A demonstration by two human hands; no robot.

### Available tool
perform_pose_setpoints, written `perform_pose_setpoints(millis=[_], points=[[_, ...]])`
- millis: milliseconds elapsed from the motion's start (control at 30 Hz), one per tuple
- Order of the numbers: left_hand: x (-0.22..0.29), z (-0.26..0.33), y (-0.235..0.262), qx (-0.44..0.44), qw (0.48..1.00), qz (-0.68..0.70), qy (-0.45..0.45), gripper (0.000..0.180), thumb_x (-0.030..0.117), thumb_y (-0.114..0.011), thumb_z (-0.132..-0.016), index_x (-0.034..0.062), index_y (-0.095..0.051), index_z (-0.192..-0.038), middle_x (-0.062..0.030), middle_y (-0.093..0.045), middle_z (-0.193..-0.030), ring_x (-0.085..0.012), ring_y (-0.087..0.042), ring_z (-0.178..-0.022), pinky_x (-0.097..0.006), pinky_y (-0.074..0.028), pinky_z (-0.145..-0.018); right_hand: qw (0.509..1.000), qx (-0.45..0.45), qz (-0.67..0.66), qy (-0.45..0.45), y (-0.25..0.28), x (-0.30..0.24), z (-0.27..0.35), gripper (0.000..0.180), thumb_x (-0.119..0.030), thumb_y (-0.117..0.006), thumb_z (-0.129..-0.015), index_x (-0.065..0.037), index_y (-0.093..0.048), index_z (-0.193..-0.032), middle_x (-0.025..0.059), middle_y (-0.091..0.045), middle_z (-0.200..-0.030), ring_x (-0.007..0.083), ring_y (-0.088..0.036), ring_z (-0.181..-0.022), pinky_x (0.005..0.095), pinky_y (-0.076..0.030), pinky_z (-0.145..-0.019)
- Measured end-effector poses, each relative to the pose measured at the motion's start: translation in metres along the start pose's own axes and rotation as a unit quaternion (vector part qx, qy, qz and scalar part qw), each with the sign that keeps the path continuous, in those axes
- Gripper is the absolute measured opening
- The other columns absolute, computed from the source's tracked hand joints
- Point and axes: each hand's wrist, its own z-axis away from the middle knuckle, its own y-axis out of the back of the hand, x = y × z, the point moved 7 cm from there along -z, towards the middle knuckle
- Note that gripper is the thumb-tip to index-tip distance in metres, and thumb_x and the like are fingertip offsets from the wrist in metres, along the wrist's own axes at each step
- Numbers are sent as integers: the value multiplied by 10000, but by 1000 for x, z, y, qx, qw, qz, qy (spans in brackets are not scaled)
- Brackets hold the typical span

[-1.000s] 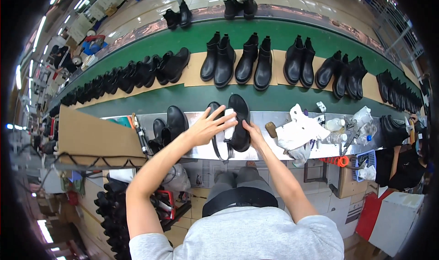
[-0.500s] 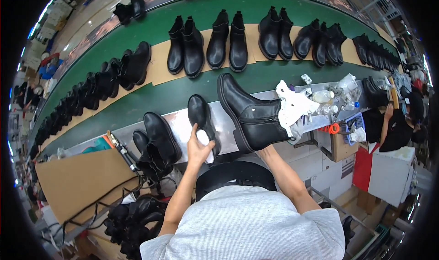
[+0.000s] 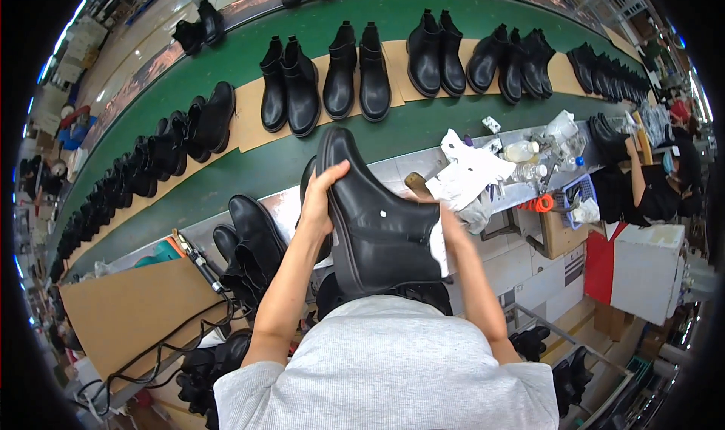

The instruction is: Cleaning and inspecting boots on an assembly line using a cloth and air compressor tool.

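Observation:
A black leather ankle boot (image 3: 385,218) is held up in front of my body, toe pointing away. My left hand (image 3: 321,199) is closed around its forefoot and sole, thumb over the upper. My right hand (image 3: 451,230) is at the shaft's open end, smeared by motion, so its grip does not show. Next to that hand, a white strip (image 3: 438,250) shows along the shaft's top edge; its kind is unclear. Behind the held boot, another black boot (image 3: 307,177) stands mostly hidden. Just left on the bench is a pair of black boots (image 3: 255,222).
White cloth (image 3: 472,174), bottles (image 3: 521,152) and a purple basket (image 3: 580,192) lie to the right. Several boot pairs stand on brown paper along the green conveyor (image 3: 249,162). A cardboard sheet (image 3: 143,301) and cables are at left. A co-worker (image 3: 661,180) sits at far right.
My left hand has left the boot on the bench and taken hold of the large boot's toe. That boot has shifted left and turned. The white object formerly in my left hand is out of sight there.

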Motion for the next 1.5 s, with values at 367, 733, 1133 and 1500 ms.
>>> perform_pose_setpoints(millis=[367,733,1133,1500], points=[[-14,1,-68,0,920,-368,-133,907,352,-725,-708,147,-230,-1440,-173,-372,-1155,-281,-441,-1111,-352,-377,-955,749,117,479,443,-7,-68,83,166,-17,-630,-748,27,-617,-907,109,-585,-857,249,-582,-791,342,-504,-661],[-22,-7,-86,8,897,-420,-137,930,365,-742,-697,140,-228,-1439,-205,-377,-1163,-309,-446,-1106,-351,-386,-944,718,118,495,475,8,-67,71,97,37,-612,-698,-3,-533,-737,97,-503,-726,224,-551,-690,302,-481,-592],[-38,-26,-72,46,896,-438,-63,905,378,-748,-669,149,-295,-1419,-200,-386,-1164,-311,-455,-1098,-350,-394,-927,516,59,649,555,-89,-90,83,180,-95,-576,-654,16,-585,-796,87,-533,-759,195,-487,-648,284,-413,-555],[-22,-21,-91,-31,947,-305,-96,835,240,-715,-741,74,-255,-1418,-126,-446,-1172,-199,-543,-995,-288,-452,-844,696,353,598,183,204,-36,-89,354,-170,-693,-716,-12,-602,-1019,149,-583,-1068,316,-505,-1033,451,-396,-872]])
